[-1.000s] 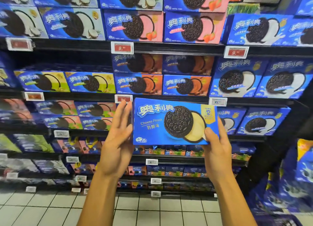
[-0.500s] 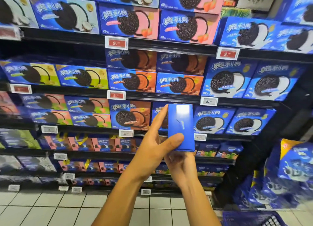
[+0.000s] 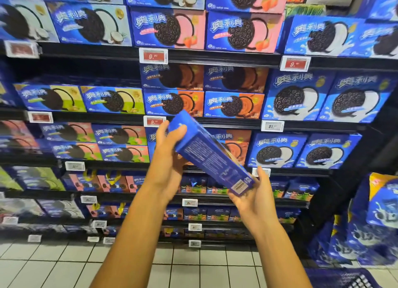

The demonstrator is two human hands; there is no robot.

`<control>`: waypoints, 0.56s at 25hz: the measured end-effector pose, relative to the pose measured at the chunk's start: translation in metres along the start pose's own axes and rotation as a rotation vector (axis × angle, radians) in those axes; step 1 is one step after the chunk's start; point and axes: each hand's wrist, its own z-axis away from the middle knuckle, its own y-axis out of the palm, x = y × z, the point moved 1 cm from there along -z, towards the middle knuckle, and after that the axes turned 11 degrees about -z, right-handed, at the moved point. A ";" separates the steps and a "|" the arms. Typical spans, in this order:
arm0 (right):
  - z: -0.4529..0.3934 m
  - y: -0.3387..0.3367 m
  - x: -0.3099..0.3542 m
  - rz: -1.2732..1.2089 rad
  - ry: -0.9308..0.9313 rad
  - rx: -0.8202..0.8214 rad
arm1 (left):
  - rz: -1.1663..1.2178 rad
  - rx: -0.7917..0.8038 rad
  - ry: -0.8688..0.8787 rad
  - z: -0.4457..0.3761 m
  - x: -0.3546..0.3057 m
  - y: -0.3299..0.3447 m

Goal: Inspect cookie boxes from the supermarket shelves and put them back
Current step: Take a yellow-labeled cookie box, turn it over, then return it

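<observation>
1. The left hand [image 3: 167, 158] is raised in front of the shelves, palm turned towards the box. Its thumb is pressed on the small upper end panel and its fingers [image 3: 162, 130] are curled round the far side, so it grips the upper end of the cookie box [image 3: 210, 153].

2. The cookie box is held in the air between the two hands, well clear of the shelf [image 3: 215, 124] behind it. Its long axis runs on a slant, from upper left at the left hand down to lower right at the right hand. A narrow side covered in fine print, with a barcode near the lower end, faces the camera; the print is too small to read.

3. The right hand [image 3: 255, 196] sits lower and further right, cupped under the lower end of the box. Its thumb lies up along the right edge near the barcode. The fingers beneath are hidden by the box, so how tightly they close cannot be told, though the hand plainly carries that end.

4. Judgement: the box is mid-inspection, and both hands have equal reach. Returning it calls for levelling the long axis and turning the printed front outward. The likely slot lies directly behind the box, where chocolate boxes [image 3: 234, 144] show partly hidden.
</observation>
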 end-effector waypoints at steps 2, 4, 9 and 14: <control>0.010 0.009 0.013 0.072 -0.060 0.029 | 0.154 0.021 -0.098 -0.006 -0.005 -0.015; 0.019 0.019 0.021 0.127 -0.129 0.058 | 0.246 -0.005 -0.215 -0.010 -0.002 -0.026; 0.033 0.036 0.027 0.206 -0.243 0.054 | 0.348 -0.068 -0.305 -0.011 0.011 -0.035; 0.040 0.039 0.031 0.203 -0.264 0.029 | 0.437 -0.011 -0.277 -0.009 0.021 -0.037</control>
